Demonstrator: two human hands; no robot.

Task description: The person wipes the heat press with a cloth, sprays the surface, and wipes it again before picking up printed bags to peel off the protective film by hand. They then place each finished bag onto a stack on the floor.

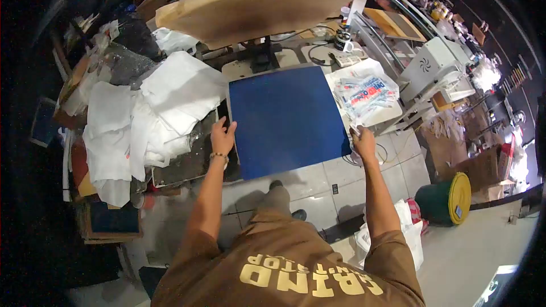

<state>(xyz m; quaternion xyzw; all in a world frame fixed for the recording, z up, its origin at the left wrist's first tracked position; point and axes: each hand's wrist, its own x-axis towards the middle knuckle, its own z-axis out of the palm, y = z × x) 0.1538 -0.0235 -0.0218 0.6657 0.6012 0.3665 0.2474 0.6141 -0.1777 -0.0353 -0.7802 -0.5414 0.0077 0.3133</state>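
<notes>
A square, flat dark blue panel [290, 119] lies in front of me. My left hand [223, 137] is beside the panel's left edge, thumb and fingers apart, holding nothing that I can see. At the panel's right edge, my right hand [364, 143] has its fingers closed around something small and pale that I cannot make out. Just beyond that hand lies a white sheet with red and blue printing [367, 92]. White fabric-like pieces [182, 94] are heaped to the left of the panel.
A large padded board [261, 8] stands tilted behind the panel. A mug [343, 41] sits at the back right, near a white machine [429, 62]. A green bin with a yellow lid [459, 198] stands on the tiled floor [310, 187] to the right.
</notes>
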